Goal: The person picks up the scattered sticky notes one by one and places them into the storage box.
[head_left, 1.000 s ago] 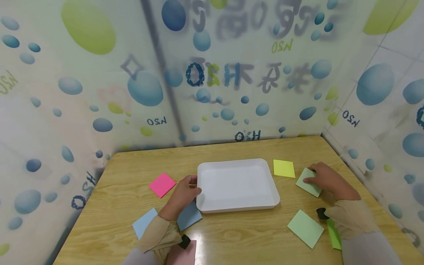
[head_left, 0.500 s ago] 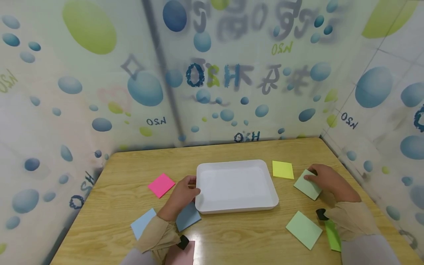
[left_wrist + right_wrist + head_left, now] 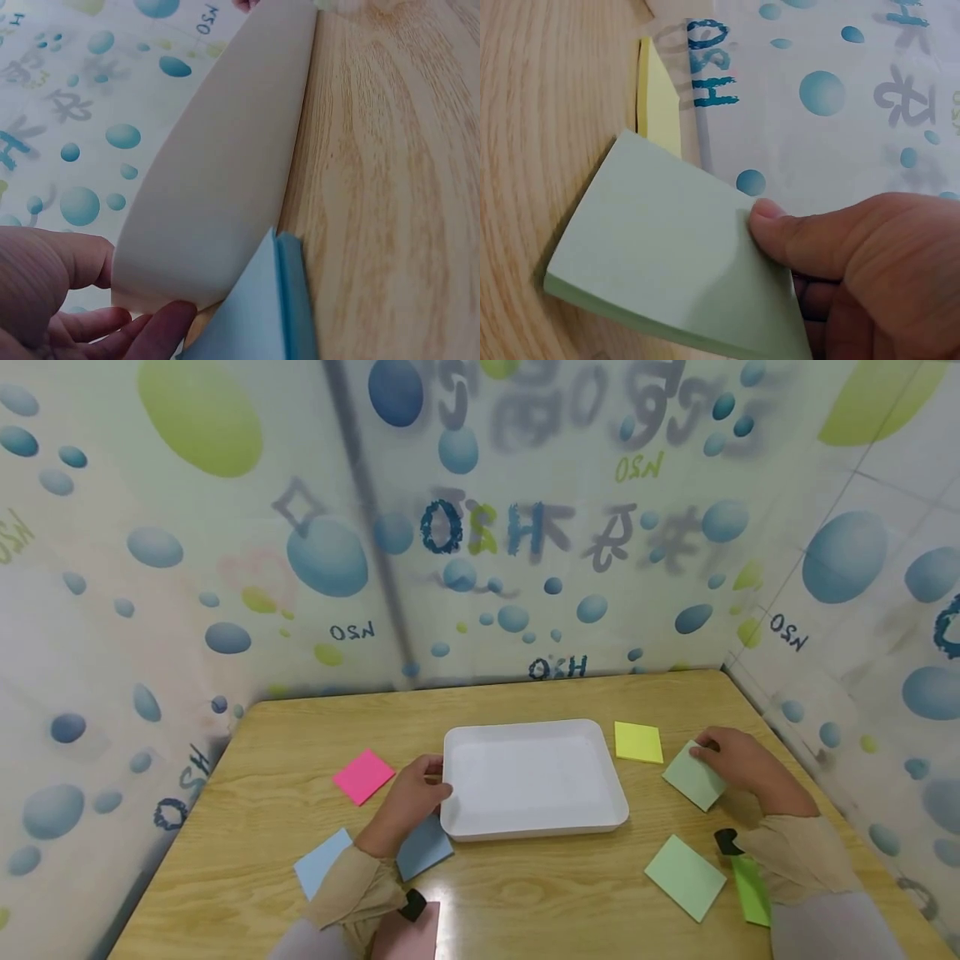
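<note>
My left hand [image 3: 405, 800] grips the left edge of a shallow white tray [image 3: 536, 781], thumb at the rim and fingers against its outer side in the left wrist view. A blue sticky note pad [image 3: 423, 850] lies just below that hand, close to the tray's corner. On the right, my right hand [image 3: 741, 762] pinches a pale green sticky note pad [image 3: 692, 781]; in the right wrist view the thumb presses on its top face and the other fingers are partly hidden beyond its edge. A yellow pad [image 3: 637, 742] lies between this pad and the tray.
A pink pad [image 3: 363, 777] and a light blue pad [image 3: 318, 858] lie to the left, a dusky pink pad [image 3: 412, 933] at the front. Another pale green pad [image 3: 686, 878] and a bright green pad [image 3: 752, 893] lie front right. Patterned walls border the wooden table [image 3: 536, 897].
The right thumb has shifted slightly toward the far edge of the pale green pad. The left hand and tray stay in place; the view has drifted a little.
</note>
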Available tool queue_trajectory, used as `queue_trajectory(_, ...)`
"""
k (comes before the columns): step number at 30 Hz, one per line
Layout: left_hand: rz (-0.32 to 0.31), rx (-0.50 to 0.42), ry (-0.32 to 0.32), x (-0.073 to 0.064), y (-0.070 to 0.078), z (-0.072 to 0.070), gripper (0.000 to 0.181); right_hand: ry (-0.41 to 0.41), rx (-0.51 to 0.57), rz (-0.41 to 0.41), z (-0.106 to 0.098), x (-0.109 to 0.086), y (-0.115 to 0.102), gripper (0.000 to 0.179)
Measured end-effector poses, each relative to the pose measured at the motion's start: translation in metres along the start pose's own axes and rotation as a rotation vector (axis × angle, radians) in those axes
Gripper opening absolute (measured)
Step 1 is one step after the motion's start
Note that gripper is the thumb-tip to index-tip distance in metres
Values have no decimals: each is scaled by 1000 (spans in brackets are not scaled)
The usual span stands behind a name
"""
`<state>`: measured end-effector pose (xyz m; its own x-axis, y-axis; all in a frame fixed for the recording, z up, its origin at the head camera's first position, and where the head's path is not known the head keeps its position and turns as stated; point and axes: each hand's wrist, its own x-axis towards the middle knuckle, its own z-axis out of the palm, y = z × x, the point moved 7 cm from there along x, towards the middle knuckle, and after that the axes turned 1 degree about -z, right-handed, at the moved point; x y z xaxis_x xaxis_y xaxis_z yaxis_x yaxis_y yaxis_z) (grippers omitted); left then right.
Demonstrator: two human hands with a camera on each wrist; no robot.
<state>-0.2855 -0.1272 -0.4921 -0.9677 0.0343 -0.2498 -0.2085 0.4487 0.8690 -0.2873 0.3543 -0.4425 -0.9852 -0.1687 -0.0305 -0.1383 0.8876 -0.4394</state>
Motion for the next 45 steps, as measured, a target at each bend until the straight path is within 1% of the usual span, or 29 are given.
queue_trajectory(2,-4,-1,3,0,0,0,51,17,0,3,-2,-1,-2,24)
queue_trajectory(8,-9,-10,4,1,-1,0,50,30,27,40,-7,-2,-4,26)
queue_trajectory(13,-7,-9,-2,1,-2,0,49,54,70,41,-12,-3,-9,27)
queue_trajectory(17,9,-8,-2,1,0,0,49,54,135,65,-15,-5,-13,34)
queue_trajectory(21,16,-17,-13,1,1,0,49,42,240,96,-15,-8,-18,39)
queue_trajectory(25,32,-21,-11,1,2,-1,49,29,388,89,-10,-8,-29,41)
queue_trajectory(29,27,-6,0,3,0,-3,49,-10,517,85,-1,-2,-45,40)
queue_trajectory(32,26,1,-1,2,-2,-3,50,-39,558,81,8,2,-57,39)
queue_trajectory(38,26,-18,-14,2,-1,-2,51,-59,586,51,22,9,-80,35)
queue_trajectory(42,14,-22,-11,2,-1,-3,50,-81,668,42,29,12,-93,35)
queue_trajectory(45,9,-18,-6,2,-3,-3,50,-95,707,40,34,15,-101,36)
